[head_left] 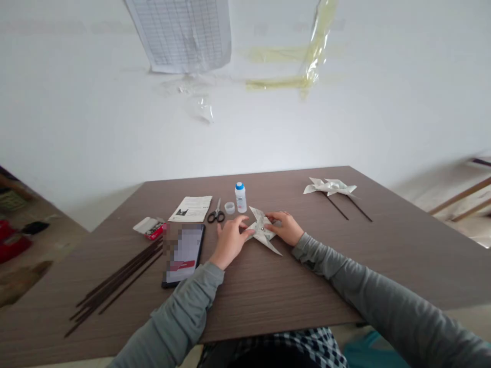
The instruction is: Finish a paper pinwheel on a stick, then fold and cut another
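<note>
Head view: paper pinwheel [261,231] is positioned on or just above the table [268,291]. Left hand [231,239] pinches its left edge; right hand [287,228] pinches its right edge. Blue-capped bottle [241,199] stands just behind; scissors [216,215] lie leftward.

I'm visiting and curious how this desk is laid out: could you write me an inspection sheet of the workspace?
Surface: brown wood-grain table.
Job's things: paper pinwheel; two stick-mounted pinwheels; dark sticks; printed paper; scissors; blue-capped bottle.
Clutter: phone; open red-and-white box; small round container.
Hands: left hand and right hand either side of the paper pinwheel, fingers at its blades; grip unclear.
Cables: nothing seen.
Surroundings: white wall, gridded sheet, yellowish tape.
</note>
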Motion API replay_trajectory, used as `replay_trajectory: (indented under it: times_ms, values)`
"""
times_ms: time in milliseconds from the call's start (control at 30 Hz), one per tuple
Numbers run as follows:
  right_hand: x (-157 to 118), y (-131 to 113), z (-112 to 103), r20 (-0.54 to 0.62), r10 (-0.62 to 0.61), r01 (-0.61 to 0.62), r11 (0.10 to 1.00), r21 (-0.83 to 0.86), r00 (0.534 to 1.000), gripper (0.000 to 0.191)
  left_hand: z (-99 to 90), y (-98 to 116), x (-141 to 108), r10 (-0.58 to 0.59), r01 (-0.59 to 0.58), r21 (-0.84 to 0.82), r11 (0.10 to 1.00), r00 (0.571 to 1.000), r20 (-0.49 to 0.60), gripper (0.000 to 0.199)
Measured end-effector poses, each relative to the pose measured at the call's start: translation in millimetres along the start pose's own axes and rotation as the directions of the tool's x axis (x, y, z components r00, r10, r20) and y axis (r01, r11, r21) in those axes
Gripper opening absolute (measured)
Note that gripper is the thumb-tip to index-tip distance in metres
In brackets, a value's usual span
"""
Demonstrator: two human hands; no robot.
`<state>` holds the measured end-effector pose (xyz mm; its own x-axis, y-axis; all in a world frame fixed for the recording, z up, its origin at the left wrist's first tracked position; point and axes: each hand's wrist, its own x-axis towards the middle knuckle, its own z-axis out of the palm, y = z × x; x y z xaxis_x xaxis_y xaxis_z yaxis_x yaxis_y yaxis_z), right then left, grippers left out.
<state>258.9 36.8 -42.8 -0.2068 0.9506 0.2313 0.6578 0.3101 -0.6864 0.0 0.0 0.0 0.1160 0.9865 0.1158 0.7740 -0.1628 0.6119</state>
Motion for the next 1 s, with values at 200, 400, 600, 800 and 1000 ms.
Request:
replay_trajectory:
  times_ms: [200,400,600,800,1000]
  values:
    - [2.1,1.8,0.2,0.019,-0.010,0.010,1.000,0.012,1.000,0.034,-2.2,6.3,-3.3,-0.025,0.024,0.053,0.998,1.000,0.015,0.045]
    - [1.2,3.1,-1.6,-0.004,-0.029,0.029,0.998,0.050,1.000,0.025,-3.6,2.5,-4.0,0.009,-0.012,0.084,0.996,0.999,0.037,0.048]
    - [-3.6,9.6,-7.0,-0.065,-0.010,0.012,0.999,0.031,0.998,0.028,-7.0,-11.3,-12.0,0.080,-0.094,0.185,0.978,0.994,0.078,0.063]
    - [-9.4,27.4,-18.8,-0.125,-0.056,0.052,0.998,-0.040,0.991,0.022,-17.8,-26.0,-36.6,0.112,-0.137,0.268,0.954,0.988,0.105,0.064]
    - [-14.3,46.9,-29.9,-0.063,-0.049,0.046,0.997,-0.055,0.997,0.028,-19.8,-38.2,-49.8,0.146,-0.156,0.253,0.955,0.988,0.057,0.049]
